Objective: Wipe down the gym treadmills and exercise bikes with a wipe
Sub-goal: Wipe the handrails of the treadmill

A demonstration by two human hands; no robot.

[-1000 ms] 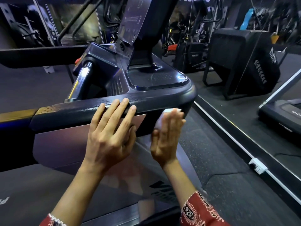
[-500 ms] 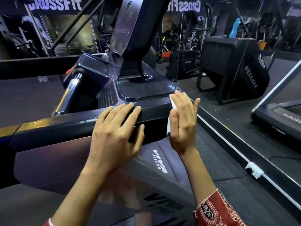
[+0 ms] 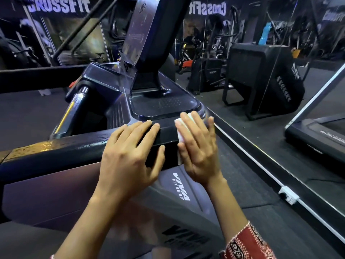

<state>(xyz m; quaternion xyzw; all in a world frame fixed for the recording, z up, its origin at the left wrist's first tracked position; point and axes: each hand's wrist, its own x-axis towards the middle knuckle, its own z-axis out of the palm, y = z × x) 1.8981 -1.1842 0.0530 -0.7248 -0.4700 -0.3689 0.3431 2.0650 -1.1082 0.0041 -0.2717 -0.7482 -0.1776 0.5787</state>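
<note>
While the left hand (image 3: 128,161) rests flat-fingered on the dark grey plastic treadmill rail (image 3: 56,148), the right hand (image 3: 197,146) presses the folded white wipe (image 3: 180,131) flat against its right end; next, probably rubbing onward around that corner.

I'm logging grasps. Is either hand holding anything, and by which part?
Nothing is gripped. The right hand presses a white wipe under straight fingers against the end of the black treadmill rail; the left hand rests on that rail.

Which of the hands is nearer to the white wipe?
Right. The right hand presses the wipe onto the rail; the left hand rests on that rail, left of the wipe.
</note>
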